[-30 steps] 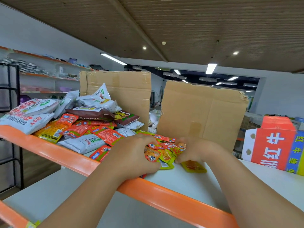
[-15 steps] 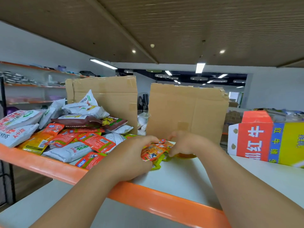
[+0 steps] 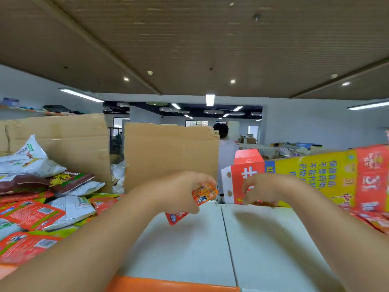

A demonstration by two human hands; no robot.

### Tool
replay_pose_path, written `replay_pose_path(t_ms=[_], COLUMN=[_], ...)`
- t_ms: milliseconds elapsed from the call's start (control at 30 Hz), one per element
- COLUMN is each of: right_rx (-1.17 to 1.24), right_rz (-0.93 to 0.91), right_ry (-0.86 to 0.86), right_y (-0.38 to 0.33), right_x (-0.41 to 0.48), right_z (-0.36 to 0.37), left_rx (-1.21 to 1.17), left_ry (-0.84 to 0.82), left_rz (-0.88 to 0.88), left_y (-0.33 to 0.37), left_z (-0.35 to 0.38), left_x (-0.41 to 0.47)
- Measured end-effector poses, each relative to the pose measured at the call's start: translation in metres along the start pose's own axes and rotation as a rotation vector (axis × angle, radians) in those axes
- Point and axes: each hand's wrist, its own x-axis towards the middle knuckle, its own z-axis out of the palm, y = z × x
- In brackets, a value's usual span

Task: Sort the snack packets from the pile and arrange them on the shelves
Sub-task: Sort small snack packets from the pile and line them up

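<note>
A pile of snack packets (image 3: 42,211), white, brown and orange-red, covers the left of the white shelf (image 3: 189,249). My left hand (image 3: 179,192) grips a small bunch of orange packets (image 3: 203,196) just above the shelf's middle. My right hand (image 3: 263,188) hovers to the right of it, at the foot of a red and yellow carton (image 3: 315,178). Its fingers point down onto a thin brownish-orange packet (image 3: 267,204) lying there. Motion blur hides whether they hold it.
Two upright cardboard panels (image 3: 170,157) stand along the shelf's back, and the carton lies on its side at the right. More orange packets (image 3: 374,222) lie at the far right. An orange rail (image 3: 168,285) edges the shelf's front. A person (image 3: 225,148) stands beyond the cardboard.
Both hands have moved right, away from the pile, toward the carton. The left hand carries the orange packets with it, and the hands have drawn apart. The view has shifted right and closer.
</note>
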Motion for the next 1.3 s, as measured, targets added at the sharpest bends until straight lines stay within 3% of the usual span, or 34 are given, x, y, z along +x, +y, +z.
replay_pose_path(t_ms=[200,367,567,867,1300], right_rx=[-0.011,0.028,-0.056,-0.115,-0.111], right_rz=[-0.029,-0.067,-0.057,-0.115,-0.130], right_ry=[-0.016,-0.035,-0.227,-0.126,-0.108], right_y=[0.026,0.052,0.057,0.042,0.029], right_x=[0.021,0.026,0.026,0.034,0.034], right_z=[0.022,0.022,0.031,0.047,0.053], left_rx=[0.129,0.188,0.192,0.221,-0.072], left_ry=[-0.245,-0.288,-0.347,-0.344,-0.231], left_rz=[0.019,-0.053,-0.133,-0.111,-0.196], left_y=[0.033,0.024,0.004,-0.007,-0.026], left_z=[0.027,0.040,0.044,0.053,0.057], left_x=[0.063,0.072,0.068,0.074,0.073])
